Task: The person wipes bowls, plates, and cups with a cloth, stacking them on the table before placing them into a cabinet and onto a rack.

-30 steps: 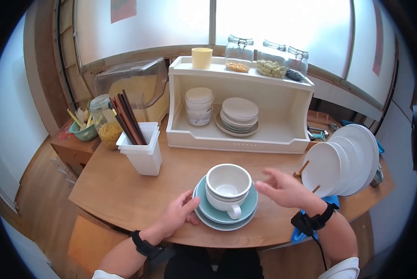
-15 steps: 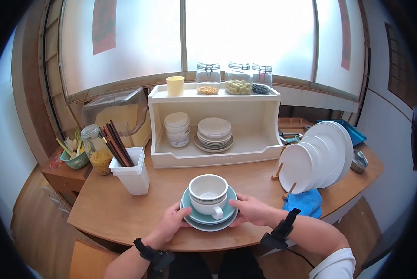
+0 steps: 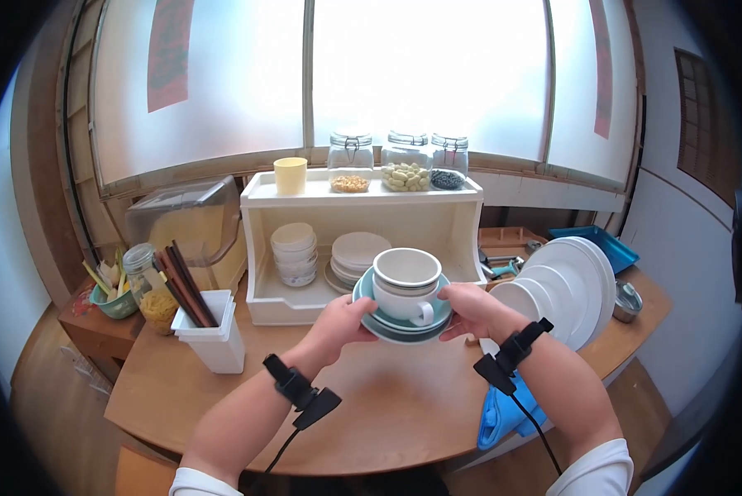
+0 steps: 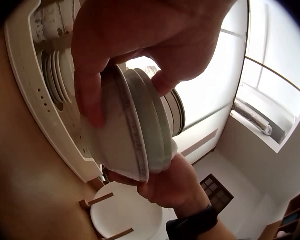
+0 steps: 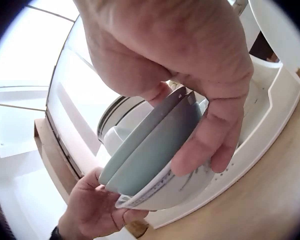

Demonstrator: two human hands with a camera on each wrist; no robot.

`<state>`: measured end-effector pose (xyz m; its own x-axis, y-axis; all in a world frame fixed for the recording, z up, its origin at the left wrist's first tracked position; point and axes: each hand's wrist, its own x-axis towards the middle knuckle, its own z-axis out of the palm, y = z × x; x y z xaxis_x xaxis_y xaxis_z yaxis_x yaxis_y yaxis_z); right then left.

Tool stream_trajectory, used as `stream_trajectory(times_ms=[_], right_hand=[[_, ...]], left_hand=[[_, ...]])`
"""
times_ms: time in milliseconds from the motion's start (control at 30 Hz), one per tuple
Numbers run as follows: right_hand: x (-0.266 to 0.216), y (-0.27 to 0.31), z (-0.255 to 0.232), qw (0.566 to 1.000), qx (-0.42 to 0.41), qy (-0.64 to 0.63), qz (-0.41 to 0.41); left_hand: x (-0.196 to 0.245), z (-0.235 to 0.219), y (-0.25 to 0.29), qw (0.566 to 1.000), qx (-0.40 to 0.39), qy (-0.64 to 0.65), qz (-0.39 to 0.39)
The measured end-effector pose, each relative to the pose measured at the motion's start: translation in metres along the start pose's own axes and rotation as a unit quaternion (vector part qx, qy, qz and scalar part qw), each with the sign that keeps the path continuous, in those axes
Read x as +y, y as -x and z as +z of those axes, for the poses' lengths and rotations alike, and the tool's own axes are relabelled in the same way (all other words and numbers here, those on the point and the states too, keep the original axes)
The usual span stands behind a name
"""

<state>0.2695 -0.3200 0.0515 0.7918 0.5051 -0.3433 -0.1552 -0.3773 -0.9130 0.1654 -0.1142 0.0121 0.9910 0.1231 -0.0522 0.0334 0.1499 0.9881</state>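
Both hands hold a stack of tableware raised over the table, close in front of the white shelf unit (image 3: 281, 314). On top sit nested white cups (image 3: 408, 269), the handle facing me. Beneath them are light blue-green dishes (image 5: 147, 155), and a white bowl (image 4: 117, 135) with a patterned rim forms the bottom. My left hand (image 3: 340, 327) grips the left side, thumb at the upper rim and fingers under the bowl. At the right side, my right hand (image 3: 475, 312) grips the stack likewise, its fingers curled beneath in the right wrist view.
Inside the shelf stand small bowls (image 3: 294, 256) and stacked plates (image 3: 360, 248). A yellow cup (image 3: 291, 176) and glass jars (image 3: 405, 169) are on top. White plates (image 3: 573, 285) lean in a rack at right, near a blue cloth (image 3: 503, 413). A white chopstick holder (image 3: 218, 339) stands left.
My right hand has come in to grip the stack's right side. Both hands have since lifted the stack off the table and moved it forward toward the shelf. The head view has shifted too.
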Motion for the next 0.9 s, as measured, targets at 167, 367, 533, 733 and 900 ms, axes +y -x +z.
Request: stream_trajectory(times_ms=[167,367,533,733,900], right_hand=[[-0.021,-0.051,-0.040,0.994,0.093,0.050,0.028],[-0.031,-0.110,-0.074,0.986,0.122,0.109,0.040],[-0.025,-0.160,-0.092,0.979,0.152,0.112,0.074],[-0.008,-0.201,-0.109,0.973,0.176,0.090,0.116],[0.010,-0.230,-0.114,0.976,0.166,0.046,0.135]], left_hand=[[0.000,0.017,-0.075,1.000,-0.013,0.017,-0.004],[-0.017,0.028,-0.144,0.999,-0.007,0.038,-0.002],[-0.028,0.032,-0.187,0.999,0.001,0.029,-0.018],[-0.049,0.033,-0.224,0.996,-0.034,0.068,-0.052],[-0.052,0.034,-0.232,0.995,-0.020,0.055,-0.077]])
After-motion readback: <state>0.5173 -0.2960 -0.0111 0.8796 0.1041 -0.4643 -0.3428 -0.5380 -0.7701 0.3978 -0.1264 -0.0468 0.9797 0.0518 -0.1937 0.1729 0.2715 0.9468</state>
